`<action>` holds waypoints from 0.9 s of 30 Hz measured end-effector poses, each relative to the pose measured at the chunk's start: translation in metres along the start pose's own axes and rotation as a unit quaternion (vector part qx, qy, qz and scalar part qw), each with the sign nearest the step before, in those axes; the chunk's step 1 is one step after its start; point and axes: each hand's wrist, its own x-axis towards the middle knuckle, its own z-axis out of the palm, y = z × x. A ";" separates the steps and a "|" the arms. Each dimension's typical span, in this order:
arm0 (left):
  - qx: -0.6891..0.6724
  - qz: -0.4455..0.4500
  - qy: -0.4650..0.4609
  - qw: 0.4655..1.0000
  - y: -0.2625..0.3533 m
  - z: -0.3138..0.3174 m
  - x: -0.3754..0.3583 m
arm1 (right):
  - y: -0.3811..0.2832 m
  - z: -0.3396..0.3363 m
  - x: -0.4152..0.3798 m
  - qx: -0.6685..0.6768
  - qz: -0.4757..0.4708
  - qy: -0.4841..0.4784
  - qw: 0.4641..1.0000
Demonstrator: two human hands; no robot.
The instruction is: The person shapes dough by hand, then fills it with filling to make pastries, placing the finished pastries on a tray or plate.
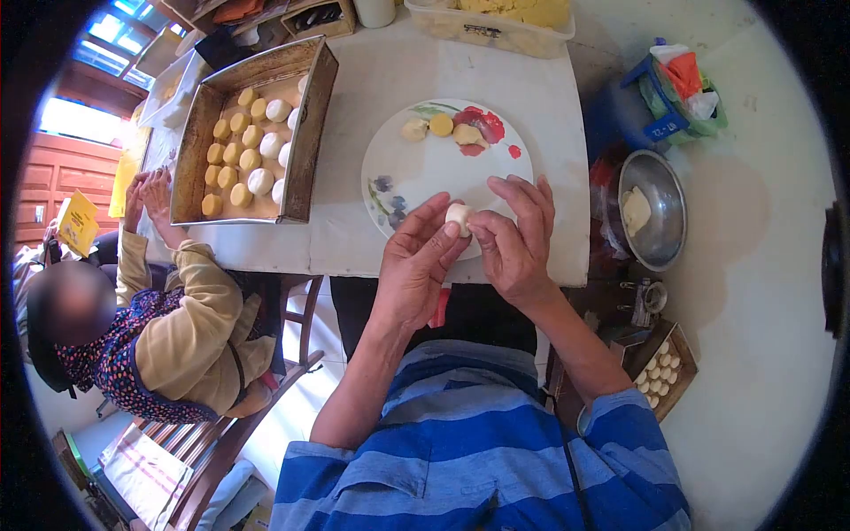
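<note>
A small ball of white dough (459, 218) sits between my two hands, above the near edge of a flower-painted plate (425, 173). My left hand (418, 257) grips it between thumb and fingers. Thumb and forefinger of my right hand (515, 248) pinch its right side, while the other fingers stretch upward. On the far part of the plate lie a yellow disc (441, 125), a pale dough lump (413, 130) and another pale piece (469, 134). Left of the plate, a metal tray (320, 133) holds several yellow discs (239, 122) and white rounds (260, 181).
A plastic tub of yellow filling (496, 34) stands at the table's back. To the right are a steel bowl (668, 234) with dough (635, 211), a blue bin (630, 106) and a lower tray of pale rounds (680, 363). Another person (190, 301) sits at left, hands beside the tray.
</note>
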 end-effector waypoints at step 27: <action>0.058 0.028 -0.040 0.997 0.008 -0.007 0.001 | -0.005 -0.009 0.008 -0.003 -0.004 -0.010 1.000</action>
